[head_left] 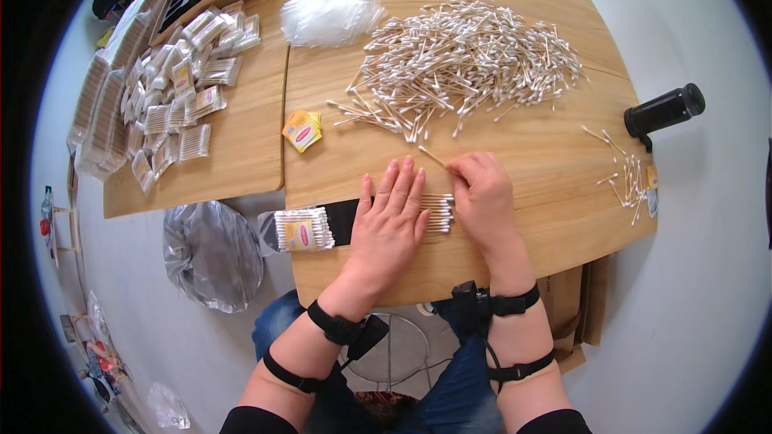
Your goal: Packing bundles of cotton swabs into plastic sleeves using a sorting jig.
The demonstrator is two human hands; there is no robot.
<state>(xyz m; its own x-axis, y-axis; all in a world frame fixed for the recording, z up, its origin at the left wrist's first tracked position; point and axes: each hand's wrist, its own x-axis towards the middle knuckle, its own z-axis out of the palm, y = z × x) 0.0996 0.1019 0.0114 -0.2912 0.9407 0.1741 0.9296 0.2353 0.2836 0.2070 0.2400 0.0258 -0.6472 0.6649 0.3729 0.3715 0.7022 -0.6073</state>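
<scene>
Packs [173, 100] piled far left on table [555, 217]. Full pack [303, 230] near edge, w/ black tray [342, 221] beside it. Left hand [390, 221] flat, fingers spread, pressing row of swabs [438, 213] on tray. Right hand [485, 197] just beside, fingers pinching one swab [432, 157]. Big swab heap [462, 60] behind. Swabs look light, thin, roll easy, prob snap if bent; best pinch at middle of stick.
</scene>
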